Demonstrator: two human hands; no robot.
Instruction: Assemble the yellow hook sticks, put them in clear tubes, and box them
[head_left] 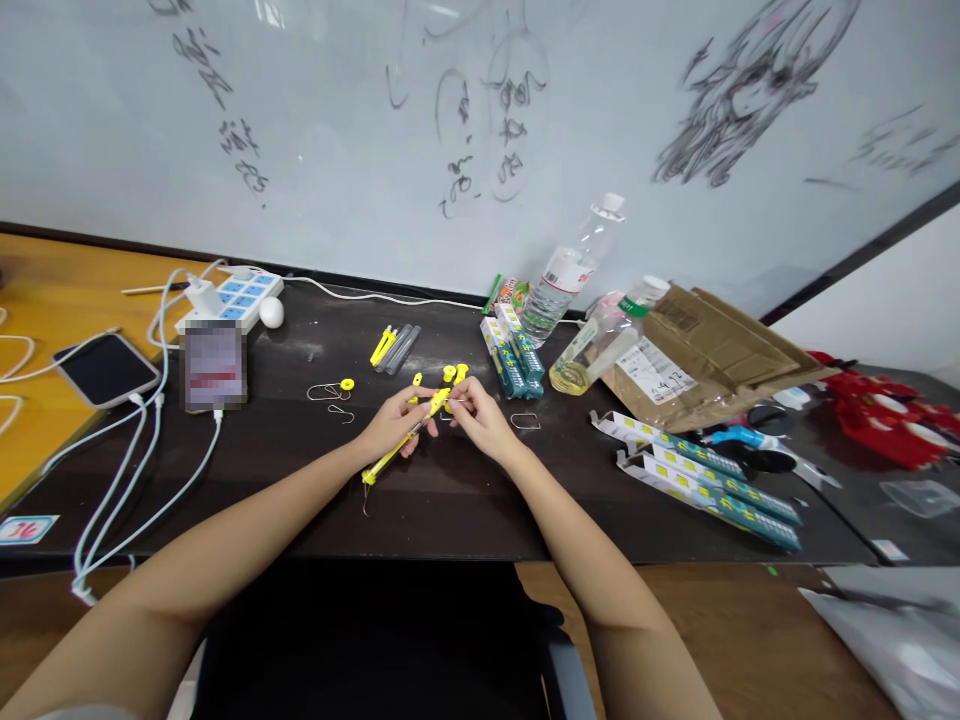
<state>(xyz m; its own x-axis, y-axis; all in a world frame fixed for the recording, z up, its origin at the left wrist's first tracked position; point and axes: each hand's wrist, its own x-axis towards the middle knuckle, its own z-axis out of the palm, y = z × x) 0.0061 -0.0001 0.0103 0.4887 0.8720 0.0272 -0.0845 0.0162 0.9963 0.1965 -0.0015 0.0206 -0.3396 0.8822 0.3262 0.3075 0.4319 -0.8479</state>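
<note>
My left hand (395, 422) is closed on a slim yellow tool (388, 459), which slants down to the left and has a metal hook at its lower end. At the tool's upper yellow end, my right hand (478, 412) pinches a thin metal wire piece. Small yellow parts (449, 373) lie just beyond my fingers. Bent wire pieces (324, 392) and a yellow ring (346, 384) rest to the left, and another wire piece (525, 421) is right of my right hand. Behind my hands lie yellow parts (383, 346) beside clear tubes (403, 349).
Green and white boxes (513, 352) stand near two bottles (568, 282) at the back. More long boxes (709, 485) lie at the right, before a cardboard package (701, 350). Phones (107, 368), cables and a power strip (241, 300) occupy the left.
</note>
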